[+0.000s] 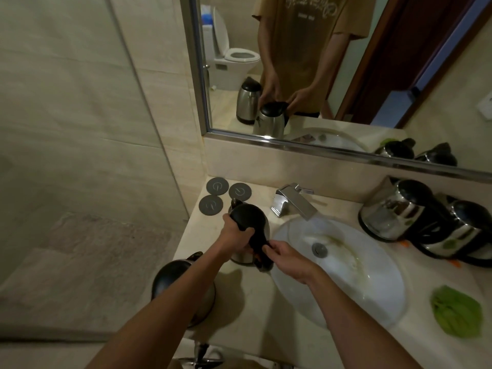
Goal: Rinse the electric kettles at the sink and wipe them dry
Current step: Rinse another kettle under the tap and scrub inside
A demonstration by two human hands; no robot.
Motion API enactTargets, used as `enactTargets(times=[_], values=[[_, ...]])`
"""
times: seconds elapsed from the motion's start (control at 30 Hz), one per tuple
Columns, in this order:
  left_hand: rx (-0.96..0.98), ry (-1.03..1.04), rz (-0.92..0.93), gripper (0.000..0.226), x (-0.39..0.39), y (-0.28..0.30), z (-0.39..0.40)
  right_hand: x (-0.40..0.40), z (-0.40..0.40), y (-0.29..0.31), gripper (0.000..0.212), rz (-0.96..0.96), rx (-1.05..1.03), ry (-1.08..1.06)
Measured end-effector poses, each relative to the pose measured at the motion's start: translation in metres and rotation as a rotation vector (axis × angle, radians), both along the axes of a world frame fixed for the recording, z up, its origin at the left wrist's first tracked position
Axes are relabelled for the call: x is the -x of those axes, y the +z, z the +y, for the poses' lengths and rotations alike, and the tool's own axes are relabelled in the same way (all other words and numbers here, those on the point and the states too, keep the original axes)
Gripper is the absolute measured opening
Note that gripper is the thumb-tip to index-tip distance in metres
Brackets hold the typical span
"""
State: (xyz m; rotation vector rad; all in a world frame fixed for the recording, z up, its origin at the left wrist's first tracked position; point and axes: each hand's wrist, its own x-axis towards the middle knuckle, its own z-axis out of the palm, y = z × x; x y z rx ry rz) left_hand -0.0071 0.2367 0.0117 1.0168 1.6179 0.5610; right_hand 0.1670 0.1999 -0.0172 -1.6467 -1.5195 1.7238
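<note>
left hand (235,230) grips black lid of kettle (250,230) | right hand (286,258) holds its handle | kettle upright on table (255,302) left of sink (346,265) | second kettle (173,278) nearer, under left forearm | two kettles (426,222) right of sink | green cloth (456,311) at right

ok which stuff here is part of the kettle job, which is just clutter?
Job: held kettle, near kettle, two kettles on the right, tap, sink, green cloth.
Clutter: three round bases, mirror.
</note>
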Motion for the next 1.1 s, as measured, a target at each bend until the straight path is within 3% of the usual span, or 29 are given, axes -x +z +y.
enactTargets(times=[0.23, 0.37, 0.47, 0.6, 0.73, 1.1], values=[[-0.327, -0.131, 0.3, 0.075, 0.001, -0.002, -0.013, 0.004, -0.01, 0.003, 0.029, -0.052, -0.063, -0.06], [-0.464, -0.115, 0.336, 0.062, 0.001, -0.001, -0.019, 0.007, -0.009, 0.006, 0.028, -0.024, -0.034, -0.117], [-0.536, -0.143, 0.321, 0.056, -0.004, 0.004, -0.022, 0.005, -0.008, 0.007, 0.011, -0.03, -0.017, -0.186], [-0.598, -0.243, 0.329, 0.044, -0.027, 0.012, -0.024, -0.01, -0.012, 0.012, 0.022, -0.075, -0.002, -0.243], [-0.609, -0.316, 0.316, 0.038, -0.059, 0.018, -0.019, -0.036, -0.018, 0.015, 0.021, -0.103, -0.033, -0.228], [-0.472, -0.604, 0.405, 0.069, -0.139, 0.004, -0.006, -0.137, -0.036, 0.007, 0.017, -0.041, 0.091, -0.444]])
